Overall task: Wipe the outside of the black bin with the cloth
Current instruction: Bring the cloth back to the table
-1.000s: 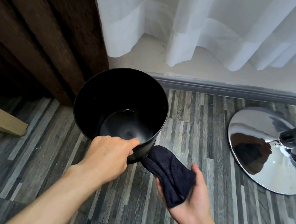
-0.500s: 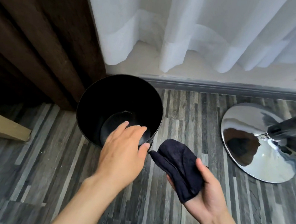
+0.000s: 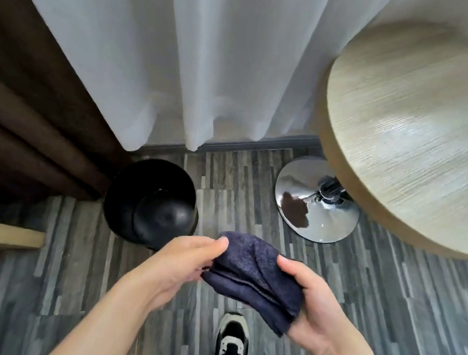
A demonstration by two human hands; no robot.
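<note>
1. Because both hands are busy with the cloth (image 3: 254, 277) and neither touches the bin (image 3: 152, 202), the step in hand looks like refolding the cloth into a pad, not wiping.
2. The curtain (image 3: 185, 48) hangs across the far side of the floor (image 3: 389, 307), with a dark drape (image 3: 23, 115) at its left.
3. The table (image 3: 433, 137) overhangs the floor's far right corner, its chrome base (image 3: 318, 202) standing on the floor below it.
4. The bin stands upright at the far left of the floor, close against the foot of the drape, well apart from the base.
5. The cloth is held in the air nearer the person than the bin, folded in layers.
6. The right hand (image 3: 316, 308) cups the cloth from beneath with its thumb laid over the top; the left hand (image 3: 180, 263) pinches the cloth's left end. Both are closed on it, close together.
7. To do this well, I would fold to a flat, thick pad with a fresh face outward and tuck the loose lower corner in, so nothing trails.
8. The bin probably needs one hand on its rim before rubbing, or it may slide into the drape.
9. A shoe (image 3: 233, 337) shows at the near edge of the floor.
</note>
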